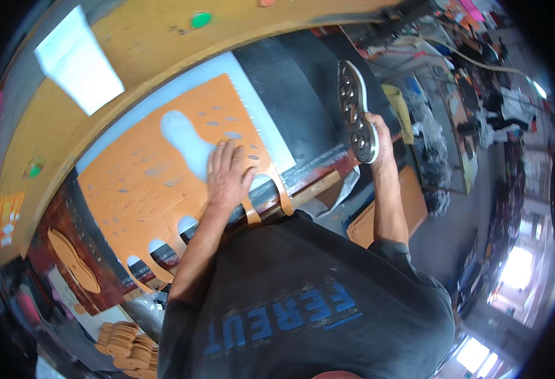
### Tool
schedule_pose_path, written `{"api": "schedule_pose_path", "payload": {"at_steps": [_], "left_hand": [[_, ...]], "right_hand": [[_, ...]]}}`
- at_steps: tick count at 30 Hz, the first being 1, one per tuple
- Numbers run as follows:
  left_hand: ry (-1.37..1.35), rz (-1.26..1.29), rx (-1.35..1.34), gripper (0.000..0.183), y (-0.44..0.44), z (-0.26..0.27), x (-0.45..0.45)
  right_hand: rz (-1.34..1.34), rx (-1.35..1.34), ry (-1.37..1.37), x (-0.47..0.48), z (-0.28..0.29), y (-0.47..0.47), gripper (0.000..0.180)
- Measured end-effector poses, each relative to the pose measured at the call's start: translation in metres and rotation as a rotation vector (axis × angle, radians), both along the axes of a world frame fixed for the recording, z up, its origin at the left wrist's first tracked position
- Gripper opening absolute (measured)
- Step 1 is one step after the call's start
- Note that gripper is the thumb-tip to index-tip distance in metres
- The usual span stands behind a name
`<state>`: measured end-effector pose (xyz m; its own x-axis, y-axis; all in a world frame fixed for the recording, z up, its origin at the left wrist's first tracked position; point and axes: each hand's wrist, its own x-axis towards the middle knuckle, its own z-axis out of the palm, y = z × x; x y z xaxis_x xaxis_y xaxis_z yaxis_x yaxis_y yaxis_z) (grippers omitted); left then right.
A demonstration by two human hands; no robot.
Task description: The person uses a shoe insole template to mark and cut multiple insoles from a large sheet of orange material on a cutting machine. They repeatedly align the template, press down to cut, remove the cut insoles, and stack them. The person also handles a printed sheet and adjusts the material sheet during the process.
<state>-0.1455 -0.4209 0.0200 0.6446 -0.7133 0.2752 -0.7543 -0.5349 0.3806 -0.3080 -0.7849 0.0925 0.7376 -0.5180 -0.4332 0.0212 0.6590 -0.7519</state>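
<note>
My left hand (228,177) lies flat, palm down, on an orange-tan sheet (140,156), perhaps leather, beside a sole-shaped cut-out through which a pale board (242,83) shows. Small oval holes and marks dot the sheet; rounded cut-outs and thin strips line its near edge. Raised at the right, my right hand (381,139) grips a sole-shaped cutting die (357,113) by its lower end. The die has a pale rim and a dark inner face with shiny round metal parts. My right fingers are partly hidden behind it.
A yellow machine beam (159,52) with green buttons spans the far side, a white paper on it. Cut sole pieces (74,260) lie at the left; stacks of soles (119,338) stand lower left. Tan sheets (407,199) rest beside my right forearm. A cluttered shelf stands farther right.
</note>
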Motion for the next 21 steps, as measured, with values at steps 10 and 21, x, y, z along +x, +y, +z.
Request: {"api": "schedule_pose_path", "payload": {"at_steps": [10, 21], "left_hand": [[-0.147, -0.031, 0.052, 0.057, -0.003, -0.018, 0.006], [-0.202, -0.005, 0.113, 0.055, -0.001, -0.021, 0.006]], "right_hand": [[-0.283, 0.323, -0.378, -0.165, -0.011, 0.032, 0.072], [-0.463, 0.767, -0.625, -0.194, -0.140, 0.084, 0.106]]}}
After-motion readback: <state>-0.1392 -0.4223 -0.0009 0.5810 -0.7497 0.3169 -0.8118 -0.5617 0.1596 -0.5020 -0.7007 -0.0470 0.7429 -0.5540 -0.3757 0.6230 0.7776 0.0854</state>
